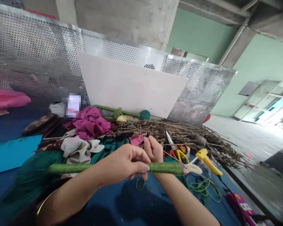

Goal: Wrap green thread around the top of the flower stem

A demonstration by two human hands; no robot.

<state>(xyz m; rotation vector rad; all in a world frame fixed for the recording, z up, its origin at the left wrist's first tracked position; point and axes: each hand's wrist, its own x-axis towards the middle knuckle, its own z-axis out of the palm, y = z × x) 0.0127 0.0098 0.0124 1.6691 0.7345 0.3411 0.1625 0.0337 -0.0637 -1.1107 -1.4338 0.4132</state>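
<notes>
Head view: dried twig pile (179,130) spans the blue table (122,204) (fabric scraps alongside). Green-wrapped rod (166,168) lies horizontal above it, left hand (124,163) fingers closed around it. Right hand (153,150) pinches green string (139,183).

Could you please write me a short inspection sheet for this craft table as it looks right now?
Surface: blue table, largely covered.
Job's things: green wrapped rod held level; green cord lying loose.
Clutter: magenta cloth, dry twigs, scissors, yellow glue gun.
Hands: left hand grips the rod mid-length; right hand pinches just behind it.
Cables: dark lead running from the glue gun.
Surroundings: perforated metal screen, white board, green walls.
</notes>
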